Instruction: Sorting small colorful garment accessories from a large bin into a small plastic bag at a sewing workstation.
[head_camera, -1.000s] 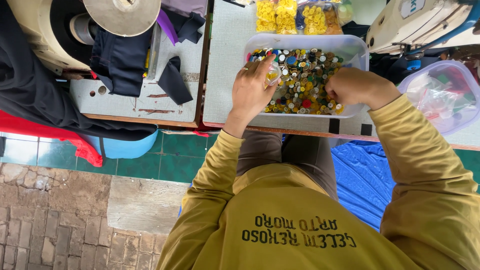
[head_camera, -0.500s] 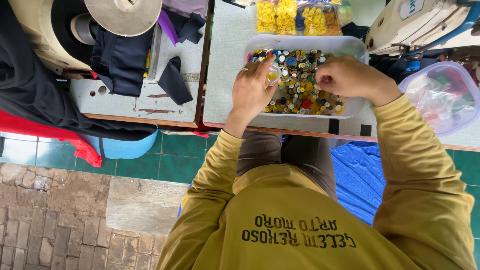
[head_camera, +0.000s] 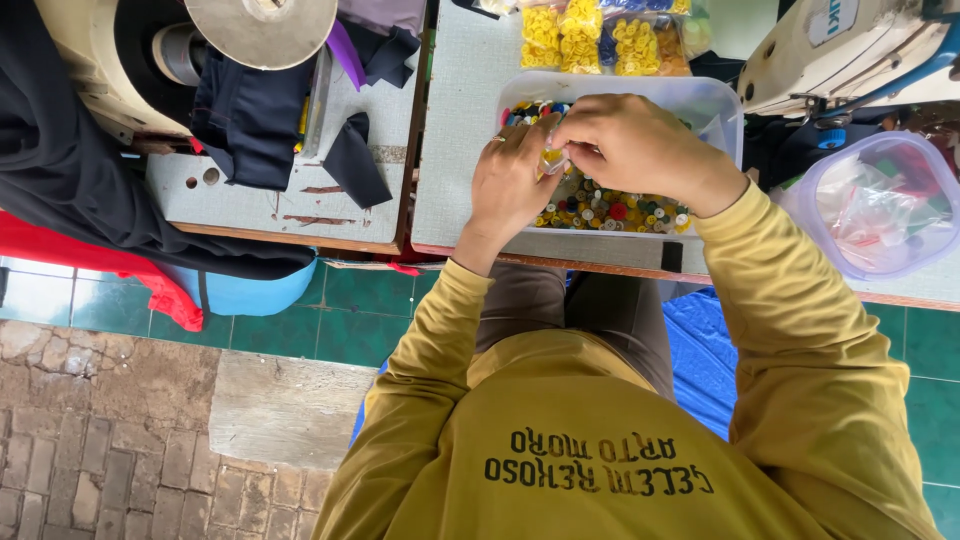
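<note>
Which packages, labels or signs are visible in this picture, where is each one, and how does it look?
Clear bags of yellow buttons: top centre, behind the tub, small and transparent.
Clear plastic tub: on the table under both hands, rectangular, full of mixed coloured buttons.
Round clear container: at the right, lilac rim, holds small packets.
Label on sewing machine: top right, small blue and white patch.
Print on shirt: dark letters on mustard cloth, bottom centre.

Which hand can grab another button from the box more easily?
Probably the right hand: it hovers over the buttons in the clear tub, while the left hand pinches a small bag.
</note>
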